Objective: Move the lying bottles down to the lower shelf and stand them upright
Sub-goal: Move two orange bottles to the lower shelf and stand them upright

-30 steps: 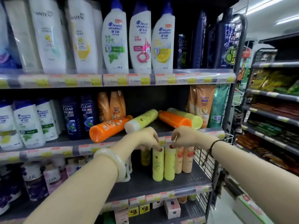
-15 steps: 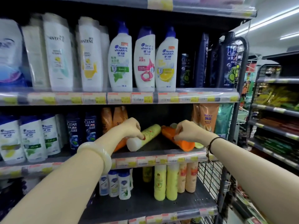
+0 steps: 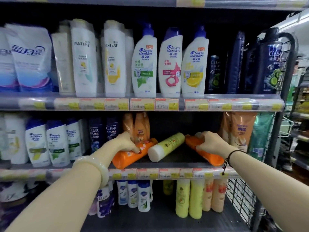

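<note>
Three bottles lie on the middle shelf. My left hand is closed over the left orange bottle. A yellow-green bottle with a white cap lies loose between the hands. My right hand grips the right orange bottle; a pale bottle behind it is mostly hidden by the hand. On the lower shelf, yellow-green bottles and peach bottles stand upright at the right.
Small white bottles stand left of centre on the lower shelf. Orange pouches and dark Clear bottles flank the lying bottles. A wire mesh panel closes the shelf's right end. Tall shampoo bottles fill the upper shelf.
Both hands rose from the lower shelf's edge to the middle shelf and closed on the two orange bottles. The view tilted upward.
</note>
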Action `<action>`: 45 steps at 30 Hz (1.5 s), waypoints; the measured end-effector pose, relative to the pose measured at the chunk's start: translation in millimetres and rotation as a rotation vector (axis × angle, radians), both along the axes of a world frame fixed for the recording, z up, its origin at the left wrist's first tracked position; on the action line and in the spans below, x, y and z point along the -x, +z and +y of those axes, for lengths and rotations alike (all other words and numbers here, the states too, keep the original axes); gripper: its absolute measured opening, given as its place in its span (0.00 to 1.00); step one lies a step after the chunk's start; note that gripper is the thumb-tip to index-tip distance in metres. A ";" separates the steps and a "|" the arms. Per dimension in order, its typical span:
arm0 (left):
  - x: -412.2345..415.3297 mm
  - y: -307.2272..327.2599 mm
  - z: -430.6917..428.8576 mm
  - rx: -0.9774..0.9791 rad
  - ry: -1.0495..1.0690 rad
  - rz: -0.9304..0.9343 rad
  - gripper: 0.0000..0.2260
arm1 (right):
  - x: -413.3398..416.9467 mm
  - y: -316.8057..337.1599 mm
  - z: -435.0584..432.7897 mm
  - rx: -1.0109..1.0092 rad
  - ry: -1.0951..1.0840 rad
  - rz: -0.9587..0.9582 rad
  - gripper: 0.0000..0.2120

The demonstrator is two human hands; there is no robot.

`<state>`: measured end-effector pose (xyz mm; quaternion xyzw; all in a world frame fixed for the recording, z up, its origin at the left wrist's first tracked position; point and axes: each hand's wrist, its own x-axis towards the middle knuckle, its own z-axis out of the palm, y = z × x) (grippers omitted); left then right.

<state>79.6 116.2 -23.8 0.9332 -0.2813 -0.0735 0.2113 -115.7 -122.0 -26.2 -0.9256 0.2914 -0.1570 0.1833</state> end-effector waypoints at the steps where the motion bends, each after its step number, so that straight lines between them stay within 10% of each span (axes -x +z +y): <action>1: -0.1 -1.4 -0.3 0.004 0.001 0.015 0.37 | -0.9 -0.6 -0.7 -0.007 -0.010 0.001 0.32; 19: 4.7 -9.4 -11.7 0.078 0.026 0.106 0.35 | -2.2 -19.4 -7.3 0.120 -0.128 -0.049 0.28; 45: 37.8 -24.7 -27.3 0.483 0.071 0.302 0.32 | 7.2 -46.0 1.4 -0.349 -0.226 -0.398 0.18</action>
